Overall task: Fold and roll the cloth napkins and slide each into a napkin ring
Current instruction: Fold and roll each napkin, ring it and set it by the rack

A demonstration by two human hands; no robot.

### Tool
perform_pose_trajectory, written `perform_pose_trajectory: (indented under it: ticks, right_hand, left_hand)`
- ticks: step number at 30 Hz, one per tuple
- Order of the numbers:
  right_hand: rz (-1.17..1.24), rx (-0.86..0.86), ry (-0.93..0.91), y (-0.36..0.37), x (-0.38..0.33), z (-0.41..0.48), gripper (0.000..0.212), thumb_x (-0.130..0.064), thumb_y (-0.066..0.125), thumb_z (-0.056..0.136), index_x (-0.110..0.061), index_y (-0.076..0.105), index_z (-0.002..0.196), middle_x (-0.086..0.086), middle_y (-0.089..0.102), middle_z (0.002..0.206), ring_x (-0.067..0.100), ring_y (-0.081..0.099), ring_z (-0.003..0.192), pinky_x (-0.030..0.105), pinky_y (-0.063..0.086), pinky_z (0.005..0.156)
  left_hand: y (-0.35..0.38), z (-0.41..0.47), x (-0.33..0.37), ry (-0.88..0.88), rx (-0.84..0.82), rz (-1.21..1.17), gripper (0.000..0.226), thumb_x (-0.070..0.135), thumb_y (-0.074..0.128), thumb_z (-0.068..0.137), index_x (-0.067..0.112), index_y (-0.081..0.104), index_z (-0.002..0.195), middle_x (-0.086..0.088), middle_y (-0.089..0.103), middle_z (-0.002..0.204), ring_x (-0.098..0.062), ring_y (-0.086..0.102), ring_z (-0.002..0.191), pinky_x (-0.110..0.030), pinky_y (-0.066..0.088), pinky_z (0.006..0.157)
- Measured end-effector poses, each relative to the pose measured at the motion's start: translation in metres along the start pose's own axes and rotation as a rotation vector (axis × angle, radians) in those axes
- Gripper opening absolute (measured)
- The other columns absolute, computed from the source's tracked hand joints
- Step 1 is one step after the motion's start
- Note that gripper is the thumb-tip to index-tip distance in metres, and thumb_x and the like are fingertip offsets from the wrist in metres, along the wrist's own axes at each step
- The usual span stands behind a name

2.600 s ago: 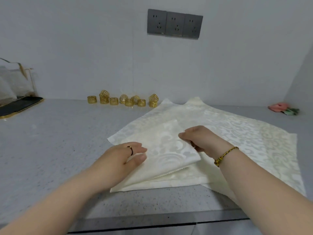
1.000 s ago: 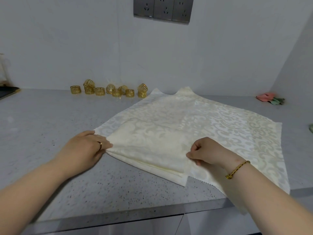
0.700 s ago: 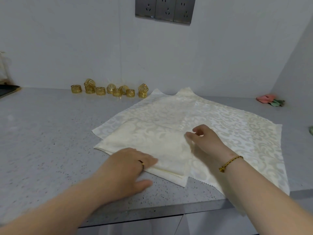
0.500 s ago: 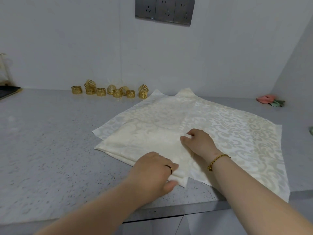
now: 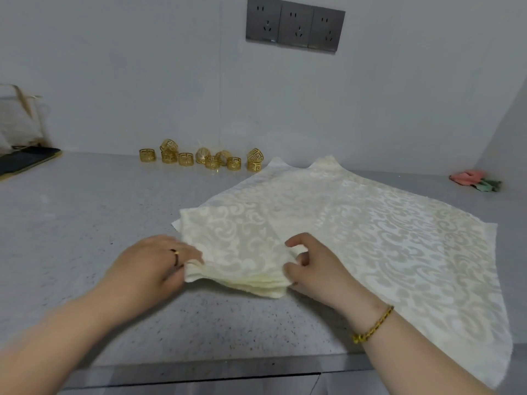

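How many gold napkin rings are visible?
10 gold metal napkin rings along the back wall: eight on the grey counter, two perched on others. Some may hide behind.

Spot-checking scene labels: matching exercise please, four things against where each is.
Things
1. folded napkin
2. napkin rings
3. sockets
4. pink and green item

Places
A. on the wall
B. far right of the counter
C. held between left hand and right hand
D. clustered at the back of the counter

Pairs: 1-C, 2-D, 3-A, 4-B
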State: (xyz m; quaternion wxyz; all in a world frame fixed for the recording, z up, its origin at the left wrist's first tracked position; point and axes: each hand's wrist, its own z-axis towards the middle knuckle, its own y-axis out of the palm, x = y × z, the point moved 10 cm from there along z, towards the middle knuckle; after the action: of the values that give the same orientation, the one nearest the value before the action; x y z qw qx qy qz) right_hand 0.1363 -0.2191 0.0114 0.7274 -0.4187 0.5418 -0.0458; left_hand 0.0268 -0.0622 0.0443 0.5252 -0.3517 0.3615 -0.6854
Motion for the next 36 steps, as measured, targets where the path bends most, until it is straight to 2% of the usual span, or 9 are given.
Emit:
perform_pose_trajectory:
  ticks: [4,8,13,15,19,26,29,33,36]
  right_hand:
    - [-0.220,-0.124,-0.086,0.041,-0.021,-0.016,0.031,-0.028,0.050,0.089,-0.026,0.049,0.120,-0.014,0.042,0.067,0.004,0.042,0.064,0.014,0.032,0.057]
    - [-0.579,0.061,-0.244,0.044,-0.041,-0.026,0.065,-0.064,0.029,0.072,-0.030,0.053,0.122,-0.010,0.052,0.109,0.013,0.045,0.108,0.020,0.033,0.087]
    - [-0.650,0.076,-0.474,0.070,-0.055,-0.039,0.053,-0.067,0.028,0.081,-0.034,0.067,0.094,-0.008,0.065,0.113,0.011,0.045,0.116,0.026,0.044,0.096]
    - [-0.524,-0.082,-0.477,0.081,-0.054,-0.040,0.075,-0.074,0.012,0.079,-0.029,0.061,0.115,-0.011,0.054,0.131,-0.005,0.028,0.124,0.017,0.026,0.110]
    - [-0.459,-0.219,-0.393,0.080,-0.039,-0.038,0.105,-0.076,0.009,0.047,-0.033,0.030,0.141,-0.024,0.015,0.150,-0.017,0.002,0.120,-0.004,-0.007,0.092]
    - [-0.355,-0.192,-0.402,0.067,-0.026,-0.026,0.100,-0.084,0.008,0.055,-0.031,0.052,0.127,-0.031,0.035,0.132,-0.026,0.012,0.117,-0.013,0.006,0.089]
    - [-0.321,-0.198,-0.424,0.067,-0.025,-0.028,0.087,-0.085,0.029,0.060,-0.033,0.053,0.125,-0.040,0.030,0.123,-0.036,0.009,0.113,-0.010,0.011,0.092]
    - [-0.305,-0.164,-0.454,0.065,-0.025,-0.030,0.071,-0.067,0.031,0.061,-0.038,0.049,0.124,-0.047,0.025,0.114,-0.037,0.013,0.112,-0.009,0.013,0.094]
    - [-0.310,-0.048,-0.506,0.058,-0.030,-0.032,0.057,-0.057,0.041,0.067,-0.031,0.062,0.113,-0.035,0.050,0.115,-0.017,0.030,0.118,-0.009,0.016,0.093]
  left_hand:
    - [-0.004,-0.033,-0.034,-0.079,0.034,-0.066,0.033,0.044,0.045,0.072,0.033,0.057,0.102,0.048,0.048,0.088,-0.003,0.054,0.092,-0.016,0.046,0.064]
    - [0.006,-0.055,-0.039,-0.087,0.068,-0.165,0.034,0.041,0.048,0.063,0.035,0.066,0.091,0.065,0.031,0.091,0.006,0.051,0.096,0.006,0.035,0.080]
    - [0.002,-0.057,-0.035,-0.107,0.087,-0.077,0.034,0.044,0.048,0.066,0.026,0.074,0.077,0.030,0.065,0.084,0.002,0.058,0.083,-0.002,0.036,0.081]
    - [-0.001,-0.056,-0.032,-0.108,0.099,-0.015,0.040,0.049,0.044,0.076,0.024,0.075,0.073,0.013,0.072,0.077,-0.003,0.059,0.081,-0.012,0.041,0.075]
    - [-0.006,-0.057,-0.032,-0.111,0.145,0.012,0.068,0.057,0.019,0.093,0.024,0.076,0.073,0.013,0.072,0.076,-0.005,0.051,0.092,-0.012,0.042,0.070]
    - [-0.009,-0.056,-0.029,-0.106,0.138,-0.011,0.070,0.056,0.015,0.094,0.026,0.075,0.076,0.018,0.071,0.076,-0.002,0.052,0.090,-0.010,0.041,0.068]
    - [-0.006,-0.059,-0.037,-0.145,0.120,-0.121,0.069,0.065,0.016,0.089,0.030,0.075,0.080,0.046,0.054,0.078,0.003,0.052,0.093,0.003,0.035,0.073]
    - [0.003,-0.064,-0.056,-0.399,0.031,-0.314,0.017,0.084,0.026,0.059,0.082,0.041,0.066,0.065,0.032,0.067,0.037,0.040,0.082,0.009,0.030,0.075]
    - [0.002,-0.065,-0.057,-0.435,0.003,-0.366,0.012,0.084,0.027,0.053,0.086,0.031,0.065,0.062,0.037,0.067,0.038,0.040,0.079,0.007,0.033,0.074]
